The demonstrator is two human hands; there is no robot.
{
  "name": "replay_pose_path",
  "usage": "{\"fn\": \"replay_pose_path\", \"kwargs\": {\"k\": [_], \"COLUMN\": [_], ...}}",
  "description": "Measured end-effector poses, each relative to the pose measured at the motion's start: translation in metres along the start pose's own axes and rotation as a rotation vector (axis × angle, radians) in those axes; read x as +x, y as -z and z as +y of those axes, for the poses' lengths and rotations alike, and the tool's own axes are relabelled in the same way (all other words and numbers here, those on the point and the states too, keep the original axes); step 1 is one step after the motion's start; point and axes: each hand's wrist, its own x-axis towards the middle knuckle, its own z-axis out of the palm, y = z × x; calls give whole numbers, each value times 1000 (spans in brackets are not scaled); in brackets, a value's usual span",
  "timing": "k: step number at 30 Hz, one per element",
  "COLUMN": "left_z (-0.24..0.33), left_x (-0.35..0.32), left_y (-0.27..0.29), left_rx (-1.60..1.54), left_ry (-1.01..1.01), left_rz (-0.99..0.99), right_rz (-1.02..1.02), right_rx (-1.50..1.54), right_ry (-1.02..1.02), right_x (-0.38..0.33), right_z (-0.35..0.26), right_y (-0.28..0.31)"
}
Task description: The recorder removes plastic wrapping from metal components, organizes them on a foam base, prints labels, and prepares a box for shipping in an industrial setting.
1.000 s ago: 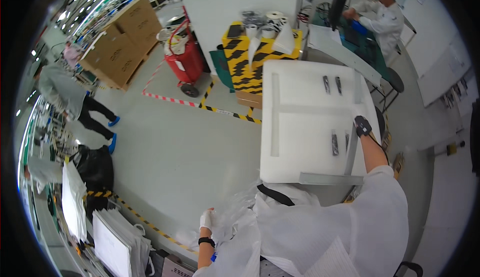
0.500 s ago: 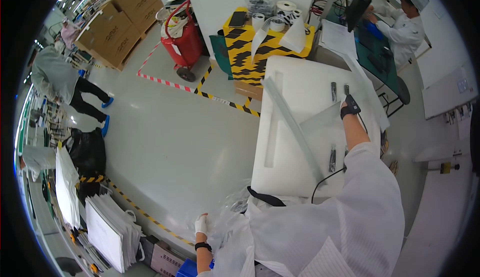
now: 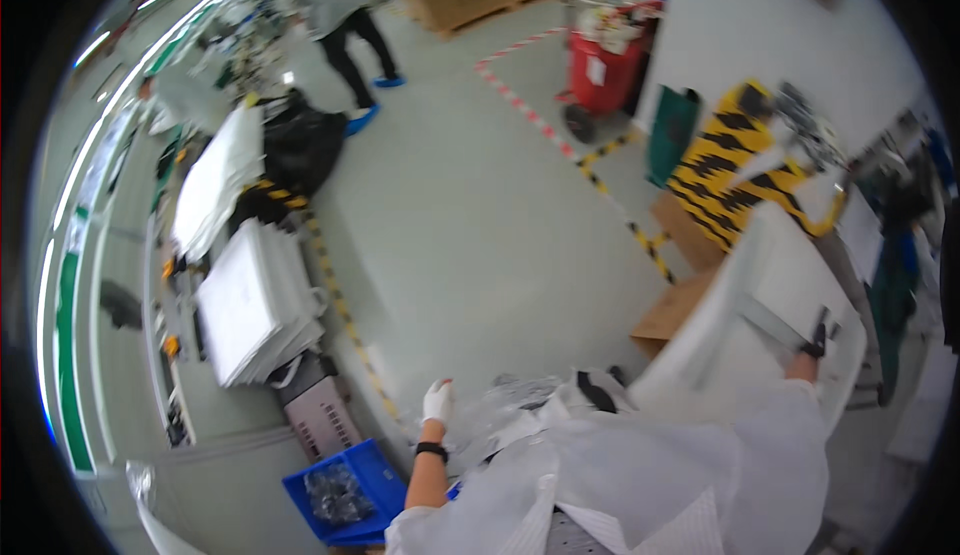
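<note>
My left hand, in a white glove with a black wristband, hangs low by my side and touches crumpled clear plastic film; its fingers look loosely closed. Out to the right, my right hand, in a dark glove, grips the end of a long grey metal strip over the white table. My white coat sleeve covers that arm up to the wrist.
A blue crate sits at my lower left. White sheet stacks lie left of a yellow-black floor line. A cardboard piece lies by the table. Farther off stand a red cart, a yellow-black barrier and another person.
The view has swung left and downward, so the table has slid to the right edge. My right hand still holds the grey strip. My left hand stays low at my side.
</note>
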Motion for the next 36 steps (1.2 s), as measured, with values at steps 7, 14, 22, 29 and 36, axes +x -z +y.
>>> {"fn": "replay_pose_path", "kwargs": {"k": [7, 14, 22, 29, 36], "left_z": [80, 294, 437, 441, 299], "left_x": [74, 155, 275, 399, 521], "left_y": [122, 142, 183, 387, 457], "left_rx": [-452, -558, -1274, -999, -334], "left_ry": [-40, -283, -222, -550, -255], "left_rz": [477, 54, -571, 370, 744], "right_rz": [779, -614, -1698, -2119, -362], "right_rx": [206, 816, 1318, 892, 1772], "right_ry": [-106, 730, 2075, 1959, 2617], "right_x": [-5, -189, -535, -658, -819], "right_z": [-98, -338, -651, -881, -1092], "right_y": [212, 432, 510, 659, 692]}}
